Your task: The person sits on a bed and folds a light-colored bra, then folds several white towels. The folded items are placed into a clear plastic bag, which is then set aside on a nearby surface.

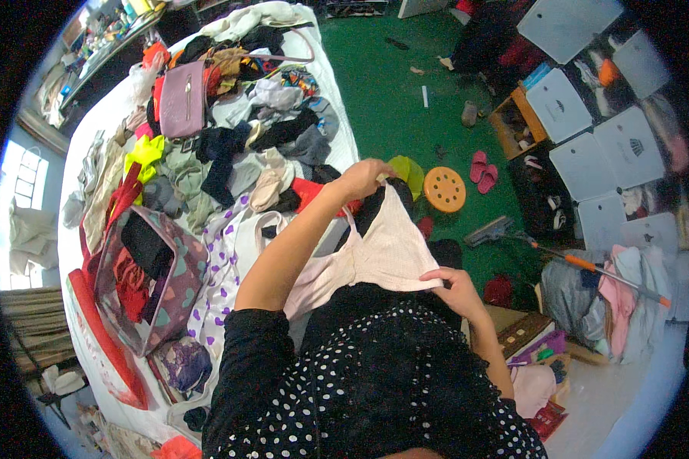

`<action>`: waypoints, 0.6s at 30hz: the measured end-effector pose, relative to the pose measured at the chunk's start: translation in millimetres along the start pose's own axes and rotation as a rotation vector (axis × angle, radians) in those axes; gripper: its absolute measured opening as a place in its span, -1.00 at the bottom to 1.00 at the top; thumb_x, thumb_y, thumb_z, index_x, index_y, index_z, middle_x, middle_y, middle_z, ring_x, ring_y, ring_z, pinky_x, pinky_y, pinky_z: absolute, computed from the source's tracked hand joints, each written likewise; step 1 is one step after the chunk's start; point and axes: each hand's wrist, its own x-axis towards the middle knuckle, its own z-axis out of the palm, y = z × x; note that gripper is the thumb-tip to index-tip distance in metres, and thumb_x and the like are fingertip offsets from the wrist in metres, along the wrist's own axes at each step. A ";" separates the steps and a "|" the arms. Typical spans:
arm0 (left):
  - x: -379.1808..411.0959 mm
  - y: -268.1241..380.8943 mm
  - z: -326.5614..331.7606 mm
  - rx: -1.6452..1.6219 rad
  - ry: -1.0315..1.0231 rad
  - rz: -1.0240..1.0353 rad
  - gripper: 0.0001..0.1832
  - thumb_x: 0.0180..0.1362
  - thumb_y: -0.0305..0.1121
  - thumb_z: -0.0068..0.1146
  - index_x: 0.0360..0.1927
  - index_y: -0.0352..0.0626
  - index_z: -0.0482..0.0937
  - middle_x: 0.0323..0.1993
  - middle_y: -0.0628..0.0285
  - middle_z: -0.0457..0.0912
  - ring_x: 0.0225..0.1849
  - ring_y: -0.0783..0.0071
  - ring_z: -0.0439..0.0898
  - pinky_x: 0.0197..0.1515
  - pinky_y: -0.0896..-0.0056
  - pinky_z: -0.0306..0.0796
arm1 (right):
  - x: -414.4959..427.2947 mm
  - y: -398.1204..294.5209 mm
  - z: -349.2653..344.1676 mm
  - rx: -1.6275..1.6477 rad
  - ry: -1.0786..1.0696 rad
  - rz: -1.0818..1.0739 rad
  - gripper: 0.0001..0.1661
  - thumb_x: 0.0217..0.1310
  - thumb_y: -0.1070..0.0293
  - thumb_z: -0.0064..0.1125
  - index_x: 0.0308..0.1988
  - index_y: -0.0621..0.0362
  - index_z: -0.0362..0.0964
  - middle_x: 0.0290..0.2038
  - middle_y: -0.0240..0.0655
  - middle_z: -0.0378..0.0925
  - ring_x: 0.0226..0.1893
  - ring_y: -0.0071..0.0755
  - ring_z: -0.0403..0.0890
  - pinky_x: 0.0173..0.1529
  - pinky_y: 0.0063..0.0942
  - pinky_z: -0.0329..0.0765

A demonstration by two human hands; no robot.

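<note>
A pale pink bra (399, 244) is stretched between my two hands in front of my lap. My left hand (364, 177) pinches its strap at the top, above one cup. Lower and to the right, my right hand (458, 291) grips the band's end between thumb and fingers. The other cup (321, 278) hangs to the left, partly behind my left forearm. Beside my left arm, a heap of mixed clothes (264, 172) covers much of the bed. A heart-patterned fabric storage box (178, 281) stands open there, with red and black garments inside.
A mauve handbag (184, 100) lies on the clothes. On the green floor (379, 86) are an orange round stool (445, 189), pink slippers (484, 172) and a broom-like tool with a long handle (594, 267). Stacked white-doored storage boxes (583, 166) line the right side.
</note>
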 end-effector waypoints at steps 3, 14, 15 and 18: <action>2.3 -23.8 11.8 -0.033 -0.116 -0.093 -0.83 -0.10 -0.52 0.15 -0.35 -0.21 0.59 -0.38 -0.03 0.62 -0.29 -0.03 0.60 -0.25 0.10 0.45 | -1.2 -2.2 -1.7 -0.021 -0.014 0.037 -0.69 -0.04 0.60 0.14 -0.21 0.20 0.60 -0.23 -0.20 0.65 -0.17 -0.34 0.64 0.00 -0.48 0.48; -27.6 -9.1 -18.2 0.375 0.208 -0.063 -0.78 -0.01 -0.47 -0.01 -0.23 -0.17 0.42 -0.46 0.01 0.55 -0.35 0.02 0.57 -0.33 0.06 0.44 | 0.4 12.5 -3.9 -0.040 -0.007 0.042 -0.68 -0.08 0.58 0.17 -0.22 0.17 0.63 -0.22 -0.16 0.65 -0.19 -0.27 0.66 -0.03 -0.49 0.50; -31.5 -15.0 -23.1 0.427 0.230 -0.019 -0.77 0.01 -0.46 -0.02 -0.20 -0.15 0.41 -0.44 0.02 0.54 -0.34 0.02 0.57 -0.32 0.07 0.45 | 0.8 10.6 -5.0 -0.034 -0.011 0.031 -0.68 -0.08 0.59 0.17 -0.22 0.17 0.63 -0.23 -0.16 0.66 -0.19 -0.27 0.66 -0.03 -0.49 0.50; -41.7 -26.2 -30.5 0.513 0.215 0.030 -0.83 0.02 -0.41 0.00 -0.28 -0.17 0.45 -0.39 0.11 0.47 -0.27 0.13 0.53 -0.29 0.17 0.47 | -5.7 9.2 -7.5 -0.047 0.020 0.022 -0.65 -0.11 0.63 0.14 -0.22 0.17 0.63 -0.24 -0.18 0.65 -0.19 -0.28 0.65 -0.02 -0.51 0.49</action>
